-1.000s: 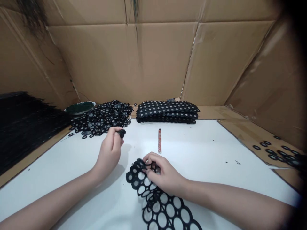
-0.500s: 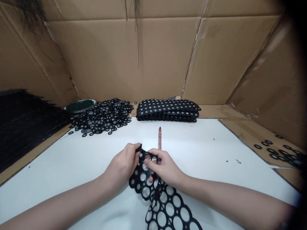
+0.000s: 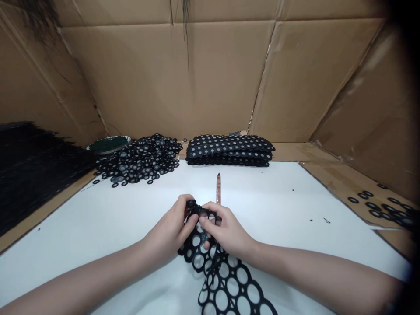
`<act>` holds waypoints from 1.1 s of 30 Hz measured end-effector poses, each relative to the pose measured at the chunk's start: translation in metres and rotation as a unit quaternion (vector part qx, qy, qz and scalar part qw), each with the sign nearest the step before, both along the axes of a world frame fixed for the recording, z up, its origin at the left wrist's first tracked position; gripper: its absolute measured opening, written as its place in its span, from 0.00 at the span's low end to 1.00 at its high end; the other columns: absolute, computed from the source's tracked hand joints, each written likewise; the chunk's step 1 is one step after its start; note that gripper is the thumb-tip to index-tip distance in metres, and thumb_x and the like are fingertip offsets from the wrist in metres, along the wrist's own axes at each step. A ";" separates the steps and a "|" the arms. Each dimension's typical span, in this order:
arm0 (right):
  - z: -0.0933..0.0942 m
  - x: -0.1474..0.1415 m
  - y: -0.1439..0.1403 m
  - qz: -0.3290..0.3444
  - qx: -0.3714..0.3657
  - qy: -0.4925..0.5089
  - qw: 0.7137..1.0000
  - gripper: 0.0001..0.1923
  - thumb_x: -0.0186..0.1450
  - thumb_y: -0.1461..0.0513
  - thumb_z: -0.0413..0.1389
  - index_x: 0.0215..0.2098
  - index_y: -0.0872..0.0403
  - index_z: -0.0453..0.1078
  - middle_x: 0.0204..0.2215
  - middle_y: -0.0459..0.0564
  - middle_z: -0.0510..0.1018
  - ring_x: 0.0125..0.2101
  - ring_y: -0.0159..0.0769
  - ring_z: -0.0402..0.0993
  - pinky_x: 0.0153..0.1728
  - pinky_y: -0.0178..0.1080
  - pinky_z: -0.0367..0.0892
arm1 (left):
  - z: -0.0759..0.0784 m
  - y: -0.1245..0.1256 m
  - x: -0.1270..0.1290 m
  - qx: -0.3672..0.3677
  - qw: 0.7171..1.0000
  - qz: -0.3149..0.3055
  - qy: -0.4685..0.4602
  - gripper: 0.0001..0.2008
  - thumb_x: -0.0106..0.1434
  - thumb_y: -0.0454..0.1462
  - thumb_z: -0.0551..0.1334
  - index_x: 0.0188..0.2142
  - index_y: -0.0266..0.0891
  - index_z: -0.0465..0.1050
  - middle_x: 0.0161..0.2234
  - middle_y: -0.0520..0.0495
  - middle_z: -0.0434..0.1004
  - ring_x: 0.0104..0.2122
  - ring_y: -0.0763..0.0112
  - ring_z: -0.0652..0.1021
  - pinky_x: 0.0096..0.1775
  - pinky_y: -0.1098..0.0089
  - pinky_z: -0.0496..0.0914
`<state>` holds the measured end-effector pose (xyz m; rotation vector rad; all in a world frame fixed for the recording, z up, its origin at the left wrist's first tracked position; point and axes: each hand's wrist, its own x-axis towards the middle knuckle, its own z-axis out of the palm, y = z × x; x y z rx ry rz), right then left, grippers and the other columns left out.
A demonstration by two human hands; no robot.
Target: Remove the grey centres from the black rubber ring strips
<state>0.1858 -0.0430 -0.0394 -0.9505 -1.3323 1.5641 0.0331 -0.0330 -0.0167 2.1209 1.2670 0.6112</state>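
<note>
Netting [image 3: 227,293] of joined black rings lies at and below both grips, its upper edge pinched between thumb and fingers by the left grip [image 3: 169,221] and, just beside, by the right grip [image 3: 226,229], above the white tabletop [image 3: 278,205]. Just beyond the right grip lies a pencil-like stick [image 3: 218,189]; farther beyond sits a dark folded stack [image 3: 229,151], with a heap of loose rings [image 3: 138,162] left of it and scattered rings [image 3: 374,205] well right of the grips.
</note>
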 end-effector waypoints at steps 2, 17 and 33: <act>0.001 0.000 0.000 0.006 0.004 -0.005 1.000 0.06 0.58 0.58 0.52 0.32 0.53 0.62 0.23 0.42 0.60 0.19 0.24 0.60 0.20 0.34 0.71 | -0.004 0.000 0.000 0.000 1.000 0.006 -0.005 0.10 0.63 0.39 0.46 0.44 0.41 0.52 0.31 0.49 0.68 0.29 0.69 0.71 0.31 0.68 0.64; -0.001 -0.004 -0.001 0.015 0.009 -0.043 0.999 0.05 0.61 0.59 0.48 0.32 0.53 0.57 0.28 0.44 0.65 0.20 0.23 0.61 0.19 0.29 0.65 | -0.011 0.008 0.006 -0.017 0.988 0.106 -0.113 0.09 0.62 0.36 0.43 0.35 0.41 0.60 0.28 0.52 0.68 0.30 0.69 0.71 0.34 0.67 0.64; -0.006 0.003 0.005 -0.023 0.024 -0.112 0.993 0.07 0.59 0.58 0.50 0.29 0.53 0.58 0.24 0.41 0.63 0.15 0.22 0.60 0.14 0.30 0.61 | 0.004 0.018 -0.008 0.026 0.974 0.177 -0.140 0.12 0.63 0.43 0.44 0.39 0.40 0.59 0.29 0.51 0.65 0.29 0.70 0.69 0.33 0.68 0.64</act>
